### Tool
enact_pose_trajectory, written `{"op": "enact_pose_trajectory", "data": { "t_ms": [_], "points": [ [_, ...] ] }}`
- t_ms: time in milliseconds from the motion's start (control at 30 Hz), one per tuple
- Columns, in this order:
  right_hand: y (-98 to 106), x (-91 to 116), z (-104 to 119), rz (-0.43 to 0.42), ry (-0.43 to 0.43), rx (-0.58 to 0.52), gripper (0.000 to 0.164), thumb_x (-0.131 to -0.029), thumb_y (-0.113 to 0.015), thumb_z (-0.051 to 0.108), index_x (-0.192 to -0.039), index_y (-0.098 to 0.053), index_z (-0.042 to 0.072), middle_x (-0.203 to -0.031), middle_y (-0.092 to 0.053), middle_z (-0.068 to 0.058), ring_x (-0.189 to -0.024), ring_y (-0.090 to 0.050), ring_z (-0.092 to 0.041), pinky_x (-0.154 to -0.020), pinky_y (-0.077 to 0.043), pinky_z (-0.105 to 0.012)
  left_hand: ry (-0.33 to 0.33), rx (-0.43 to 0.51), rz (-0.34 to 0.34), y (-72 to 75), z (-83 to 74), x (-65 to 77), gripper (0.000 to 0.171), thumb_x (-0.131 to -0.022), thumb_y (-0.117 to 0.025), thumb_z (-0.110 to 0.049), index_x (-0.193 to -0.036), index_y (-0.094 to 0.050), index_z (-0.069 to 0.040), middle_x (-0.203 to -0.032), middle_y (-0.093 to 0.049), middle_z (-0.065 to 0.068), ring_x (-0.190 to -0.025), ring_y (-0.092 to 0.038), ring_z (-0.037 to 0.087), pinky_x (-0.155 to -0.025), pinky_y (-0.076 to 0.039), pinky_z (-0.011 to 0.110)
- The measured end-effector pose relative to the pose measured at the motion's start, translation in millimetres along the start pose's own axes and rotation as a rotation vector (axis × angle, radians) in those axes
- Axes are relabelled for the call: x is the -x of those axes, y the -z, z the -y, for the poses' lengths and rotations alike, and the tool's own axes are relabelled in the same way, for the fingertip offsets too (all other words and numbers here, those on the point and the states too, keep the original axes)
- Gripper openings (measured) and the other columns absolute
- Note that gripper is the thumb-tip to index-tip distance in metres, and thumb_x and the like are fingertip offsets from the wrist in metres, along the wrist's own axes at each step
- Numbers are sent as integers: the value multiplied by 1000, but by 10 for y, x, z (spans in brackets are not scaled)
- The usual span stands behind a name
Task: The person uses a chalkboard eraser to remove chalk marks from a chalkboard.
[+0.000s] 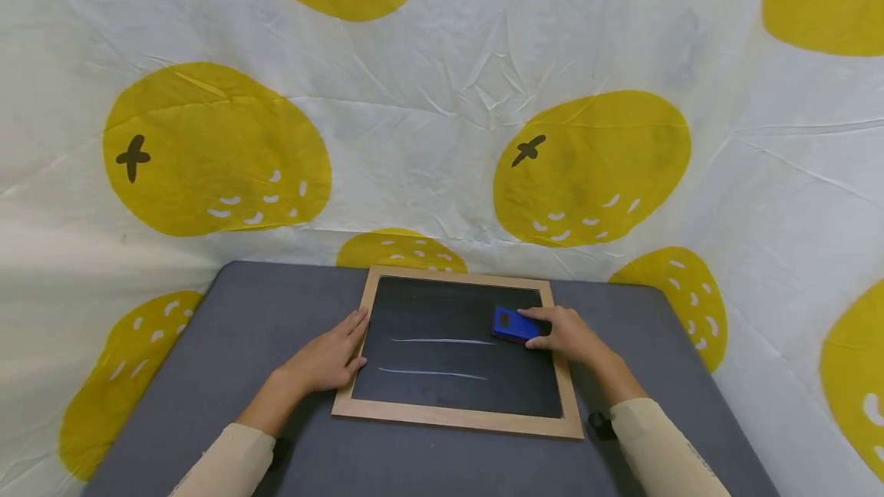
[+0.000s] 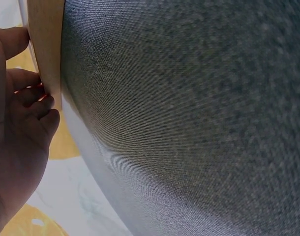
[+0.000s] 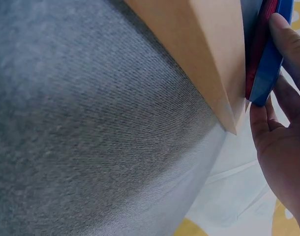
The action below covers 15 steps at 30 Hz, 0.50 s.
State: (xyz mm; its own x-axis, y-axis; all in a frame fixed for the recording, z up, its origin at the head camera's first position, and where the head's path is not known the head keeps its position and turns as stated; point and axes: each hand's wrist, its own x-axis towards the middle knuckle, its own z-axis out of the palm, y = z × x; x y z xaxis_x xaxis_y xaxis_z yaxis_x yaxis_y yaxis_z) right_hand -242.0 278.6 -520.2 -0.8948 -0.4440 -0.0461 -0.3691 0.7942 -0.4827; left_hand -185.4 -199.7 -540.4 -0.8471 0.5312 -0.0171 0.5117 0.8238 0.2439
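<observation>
A small chalkboard (image 1: 428, 305) with a light wooden frame (image 1: 456, 415) lies on the grey table. Two roughly level white chalk lines (image 1: 443, 341) run across its left and middle part. My right hand (image 1: 568, 334) grips a blue chalkboard eraser (image 1: 507, 324) between thumb and fingers, over the board's upper right area. In the right wrist view the eraser (image 3: 270, 64) shows a dark red felt side turned toward the board. My left hand (image 1: 330, 353) rests against the frame's left side with its fingers extended. Its fingertips touch the frame's edge (image 2: 45, 49) in the left wrist view.
The grey cloth-covered table (image 1: 276, 313) extends around the board. Behind it hangs a white sheet (image 1: 414, 152) printed with yellow fruit shapes. A dark band (image 1: 601, 426) shows by the right sleeve.
</observation>
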Motion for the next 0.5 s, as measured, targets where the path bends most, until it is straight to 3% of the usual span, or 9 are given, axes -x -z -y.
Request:
{"op": "enact_pose_trajectory", "data": {
  "t_ms": [500],
  "points": [
    [-100,229,82,34,88,40,65,-85,-85,34,-142,-65,12,-140,-65,-18,-125,-64,-42,-99,-54,-57,-10,-25,-3,-63,39,1,78,-101,-64,-31,-159,-29,8,-169,-24,23,-155,-29,41,-120,-38,52]
  ]
}}
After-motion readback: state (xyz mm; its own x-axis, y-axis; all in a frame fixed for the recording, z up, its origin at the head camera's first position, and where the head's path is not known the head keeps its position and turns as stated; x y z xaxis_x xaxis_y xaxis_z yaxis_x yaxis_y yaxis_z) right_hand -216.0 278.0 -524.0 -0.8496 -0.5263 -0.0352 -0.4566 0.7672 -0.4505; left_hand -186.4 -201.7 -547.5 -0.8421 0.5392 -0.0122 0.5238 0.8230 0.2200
